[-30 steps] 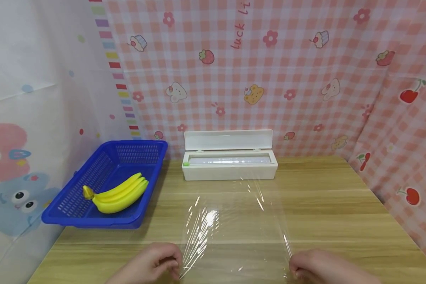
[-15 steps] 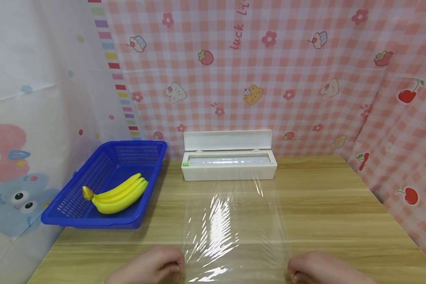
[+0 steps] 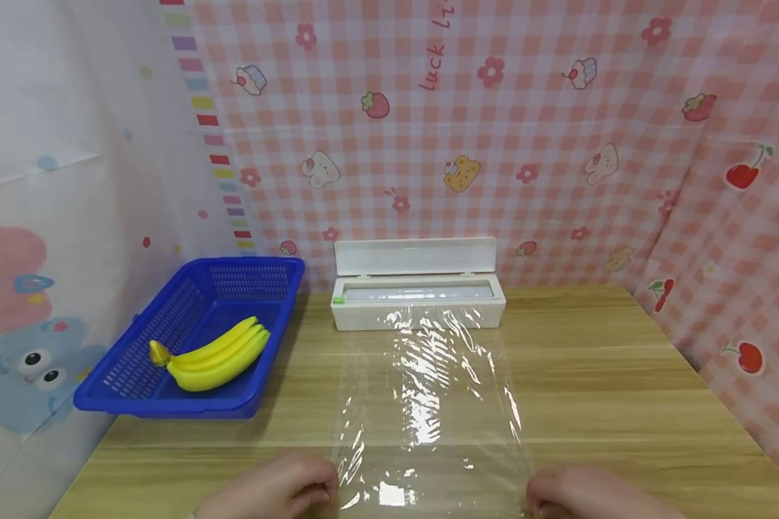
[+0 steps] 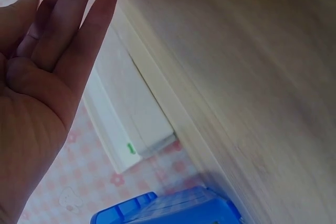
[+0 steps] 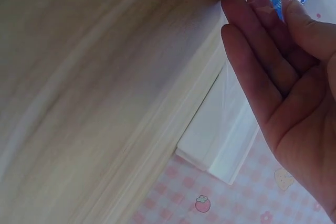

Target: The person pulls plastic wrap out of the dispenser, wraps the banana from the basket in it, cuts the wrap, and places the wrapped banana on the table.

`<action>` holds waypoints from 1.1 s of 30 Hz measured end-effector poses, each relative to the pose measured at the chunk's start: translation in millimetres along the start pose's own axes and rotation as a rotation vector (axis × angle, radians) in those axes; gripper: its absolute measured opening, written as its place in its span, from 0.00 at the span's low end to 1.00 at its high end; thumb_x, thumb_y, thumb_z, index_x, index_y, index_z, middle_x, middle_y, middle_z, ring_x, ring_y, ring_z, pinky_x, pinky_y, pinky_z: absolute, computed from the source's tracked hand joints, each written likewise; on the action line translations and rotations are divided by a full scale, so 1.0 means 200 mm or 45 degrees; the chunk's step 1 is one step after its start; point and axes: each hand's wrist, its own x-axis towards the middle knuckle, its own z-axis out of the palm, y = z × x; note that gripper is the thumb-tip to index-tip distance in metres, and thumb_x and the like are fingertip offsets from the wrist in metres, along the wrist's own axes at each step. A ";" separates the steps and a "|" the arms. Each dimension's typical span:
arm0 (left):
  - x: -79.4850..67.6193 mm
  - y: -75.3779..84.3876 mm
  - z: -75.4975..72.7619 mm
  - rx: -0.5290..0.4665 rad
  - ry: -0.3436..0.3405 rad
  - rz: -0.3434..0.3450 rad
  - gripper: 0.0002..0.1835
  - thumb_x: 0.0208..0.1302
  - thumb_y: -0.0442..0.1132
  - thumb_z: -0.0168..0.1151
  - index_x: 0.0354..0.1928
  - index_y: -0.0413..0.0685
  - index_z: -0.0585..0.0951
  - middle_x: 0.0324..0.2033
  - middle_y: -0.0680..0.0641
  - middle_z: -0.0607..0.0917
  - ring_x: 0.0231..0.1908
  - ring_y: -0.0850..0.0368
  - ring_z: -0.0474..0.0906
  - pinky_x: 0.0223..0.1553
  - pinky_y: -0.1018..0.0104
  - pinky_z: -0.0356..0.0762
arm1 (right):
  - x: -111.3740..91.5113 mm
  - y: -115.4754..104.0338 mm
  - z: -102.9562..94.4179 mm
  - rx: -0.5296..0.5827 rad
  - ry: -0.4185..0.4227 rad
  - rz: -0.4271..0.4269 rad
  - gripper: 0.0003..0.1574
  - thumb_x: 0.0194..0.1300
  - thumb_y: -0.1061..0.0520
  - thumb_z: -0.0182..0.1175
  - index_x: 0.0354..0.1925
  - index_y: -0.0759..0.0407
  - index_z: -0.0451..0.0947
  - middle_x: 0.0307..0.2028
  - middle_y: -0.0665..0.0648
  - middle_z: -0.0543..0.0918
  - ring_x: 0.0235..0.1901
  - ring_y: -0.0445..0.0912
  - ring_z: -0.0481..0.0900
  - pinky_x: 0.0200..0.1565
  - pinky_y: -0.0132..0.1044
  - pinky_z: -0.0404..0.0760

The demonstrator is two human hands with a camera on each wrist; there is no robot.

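A clear sheet of cling film point(image 3: 428, 418) stretches from the white dispenser box point(image 3: 418, 316) toward the near edge of the table. My left hand point(image 3: 279, 486) pinches its near left corner, and my right hand point(image 3: 581, 494) pinches the near right corner. In the left wrist view, the thumb and fingers of the left hand point(image 4: 47, 72) come together near the top left. The right wrist view shows the right hand point(image 5: 289, 72) with thumb and index close together at the film. The box stands with its lid point(image 3: 415, 256) raised, the roll inside it.
A blue plastic basket point(image 3: 162, 411) holding a bunch of yellow bananas point(image 3: 217, 364) stands to the left. A green slider point(image 3: 339, 300) sits on the box's left end. Patterned cloth point(image 3: 415, 130) hangs behind the wooden table point(image 3: 597, 375) and on both sides.
Both hands keep their hold on the film and have barely moved. Its bright reflections have shifted and now reach up to the front of the dispenser box.
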 end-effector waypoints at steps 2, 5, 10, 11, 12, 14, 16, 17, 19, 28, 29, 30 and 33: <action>0.00 0.00 0.00 0.001 -0.004 -0.001 0.06 0.71 0.38 0.59 0.35 0.59 0.80 0.29 0.67 0.75 0.30 0.74 0.71 0.32 0.78 0.74 | 0.00 0.01 0.01 -0.029 0.020 -0.080 0.20 0.52 0.64 0.65 0.30 0.37 0.72 0.26 0.31 0.68 0.26 0.25 0.65 0.28 0.16 0.61; 0.00 0.00 0.00 0.038 0.021 0.030 0.06 0.70 0.37 0.59 0.35 0.59 0.80 0.28 0.67 0.75 0.30 0.75 0.71 0.33 0.80 0.73 | 0.01 0.02 0.01 -0.123 0.067 -0.222 0.20 0.53 0.63 0.67 0.32 0.38 0.72 0.28 0.31 0.69 0.28 0.25 0.65 0.30 0.13 0.59; 0.00 0.01 0.00 0.073 0.060 0.049 0.06 0.69 0.36 0.61 0.36 0.58 0.81 0.30 0.67 0.77 0.32 0.75 0.72 0.34 0.81 0.73 | 0.02 0.00 0.02 -0.112 0.066 -0.163 0.23 0.52 0.64 0.67 0.30 0.36 0.70 0.28 0.31 0.67 0.27 0.24 0.64 0.29 0.12 0.58; 0.00 0.01 0.00 0.066 0.060 0.040 0.05 0.69 0.37 0.61 0.36 0.58 0.81 0.31 0.66 0.78 0.32 0.75 0.73 0.35 0.80 0.74 | 0.02 -0.01 0.02 -0.089 0.058 -0.130 0.24 0.51 0.65 0.67 0.30 0.36 0.70 0.27 0.31 0.67 0.27 0.25 0.63 0.28 0.12 0.58; 0.00 0.01 0.00 0.062 0.062 0.040 0.05 0.69 0.37 0.61 0.37 0.58 0.81 0.32 0.66 0.79 0.33 0.75 0.73 0.35 0.80 0.74 | 0.02 -0.01 0.01 -0.076 0.053 -0.103 0.24 0.50 0.65 0.67 0.30 0.35 0.70 0.27 0.31 0.66 0.26 0.25 0.64 0.28 0.13 0.59; 0.00 0.01 0.00 0.066 0.067 0.045 0.05 0.69 0.37 0.61 0.38 0.58 0.82 0.33 0.66 0.80 0.35 0.75 0.75 0.37 0.80 0.75 | 0.02 -0.02 0.01 -0.070 0.054 -0.078 0.25 0.50 0.65 0.67 0.30 0.34 0.70 0.27 0.30 0.67 0.26 0.25 0.64 0.29 0.13 0.60; 0.00 0.02 0.00 0.074 0.066 0.045 0.05 0.69 0.37 0.62 0.38 0.58 0.83 0.34 0.66 0.81 0.35 0.75 0.75 0.38 0.80 0.75 | 0.02 -0.02 0.01 -0.092 0.068 -0.098 0.24 0.49 0.64 0.68 0.30 0.33 0.72 0.28 0.29 0.68 0.27 0.24 0.65 0.30 0.13 0.61; 0.00 0.02 -0.01 0.081 0.062 0.047 0.05 0.68 0.37 0.62 0.38 0.57 0.83 0.34 0.66 0.81 0.35 0.76 0.75 0.38 0.80 0.75 | 0.02 -0.02 0.01 -0.080 0.067 -0.104 0.24 0.49 0.64 0.68 0.31 0.33 0.72 0.29 0.28 0.69 0.28 0.24 0.66 0.31 0.13 0.61; 0.00 0.02 -0.01 0.086 0.046 0.044 0.05 0.68 0.36 0.62 0.38 0.57 0.83 0.34 0.66 0.81 0.35 0.76 0.75 0.37 0.81 0.75 | 0.02 -0.02 0.01 -0.103 0.081 -0.139 0.24 0.49 0.64 0.69 0.31 0.33 0.74 0.30 0.28 0.69 0.29 0.24 0.66 0.32 0.13 0.61; 0.03 0.04 -0.01 0.111 -0.043 -0.045 0.07 0.64 0.35 0.65 0.35 0.59 0.84 0.31 0.69 0.79 0.32 0.77 0.73 0.34 0.80 0.75 | 0.02 -0.01 0.02 -0.140 0.106 -0.228 0.19 0.52 0.60 0.71 0.32 0.34 0.77 0.31 0.28 0.71 0.30 0.23 0.67 0.34 0.11 0.61; 0.04 0.04 -0.01 0.122 -0.045 -0.044 0.06 0.64 0.36 0.65 0.35 0.59 0.84 0.31 0.70 0.79 0.32 0.77 0.73 0.34 0.80 0.74 | 0.02 0.00 0.02 -0.135 0.105 -0.231 0.19 0.53 0.60 0.71 0.32 0.34 0.78 0.31 0.28 0.71 0.30 0.23 0.67 0.34 0.11 0.61; 0.04 0.04 -0.01 0.135 -0.047 -0.038 0.06 0.63 0.36 0.66 0.34 0.60 0.84 0.31 0.70 0.79 0.32 0.77 0.73 0.33 0.80 0.74 | 0.02 0.00 0.03 -0.134 0.106 -0.235 0.19 0.53 0.60 0.71 0.33 0.34 0.78 0.31 0.28 0.71 0.30 0.23 0.67 0.34 0.11 0.62; 0.04 0.04 0.00 0.200 -0.026 0.020 0.07 0.61 0.36 0.67 0.33 0.61 0.84 0.30 0.70 0.78 0.31 0.78 0.72 0.33 0.83 0.71 | 0.01 0.00 0.03 -0.147 0.118 -0.253 0.21 0.51 0.60 0.71 0.34 0.33 0.78 0.32 0.28 0.72 0.31 0.23 0.68 0.34 0.12 0.62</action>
